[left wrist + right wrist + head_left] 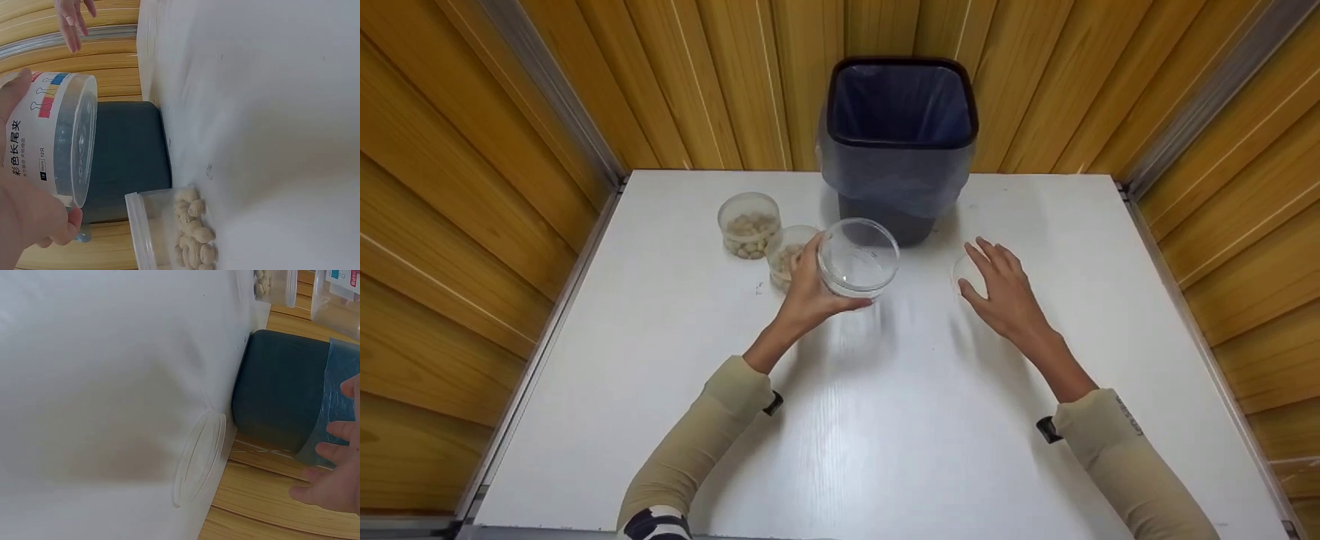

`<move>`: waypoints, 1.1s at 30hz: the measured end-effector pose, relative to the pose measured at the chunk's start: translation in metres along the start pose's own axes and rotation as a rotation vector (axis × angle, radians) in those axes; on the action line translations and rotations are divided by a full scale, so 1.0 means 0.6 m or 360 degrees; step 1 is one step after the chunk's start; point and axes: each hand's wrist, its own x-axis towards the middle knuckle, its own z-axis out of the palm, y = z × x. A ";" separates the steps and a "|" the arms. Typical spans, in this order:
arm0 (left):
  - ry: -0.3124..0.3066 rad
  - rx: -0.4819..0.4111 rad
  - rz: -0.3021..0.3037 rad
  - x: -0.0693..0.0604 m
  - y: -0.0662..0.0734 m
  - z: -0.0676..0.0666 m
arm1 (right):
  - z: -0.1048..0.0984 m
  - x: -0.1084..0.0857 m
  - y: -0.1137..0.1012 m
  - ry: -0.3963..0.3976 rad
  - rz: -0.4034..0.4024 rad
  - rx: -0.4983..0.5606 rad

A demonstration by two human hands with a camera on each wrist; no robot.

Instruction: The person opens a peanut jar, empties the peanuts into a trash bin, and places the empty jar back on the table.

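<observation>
Clear, round, labelled plastic tub (859, 262) is gripped by left hand (808, 292); right hand (1009, 300), fingers released; blue-lined, dark, squarish bin (916, 229) behind.

I count two bare hands (1006, 294); three clear round plastic tubs (855, 288), eleven to twelve o'clock; one dark plastic bin (129, 152) at twelve. One clear plastic lid (199, 458) lies at one.

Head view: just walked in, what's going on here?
A person's left hand holds a clear tub, seemingly empty, above the white table. The right hand hovers, fingers spread, over a clear lid lying on the table. Two more tubs with pale, nut-like pieces stand to the left; a bin stands at the far side.
</observation>
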 end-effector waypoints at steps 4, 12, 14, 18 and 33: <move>-0.0061 -0.0018 -0.0010 -0.004 -0.009 0.016 | -0.001 -0.008 0.003 0.0000 0.0024 -0.0009; -0.0169 0.0011 0.0004 -0.001 -0.017 0.056 | -0.009 -0.020 0.015 -0.0001 0.0069 0.0050; -0.0206 -0.0028 -0.0003 0.000 -0.019 0.066 | -0.012 -0.023 0.019 -0.0005 0.0075 0.0062; -0.0260 -0.0093 -0.0003 0.006 -0.023 0.084 | -0.020 -0.027 0.027 -0.0007 0.0082 0.0028; -0.0317 -0.0085 -0.0051 0.043 -0.029 0.145 | -0.064 -0.022 0.070 0.0047 0.0072 -0.0116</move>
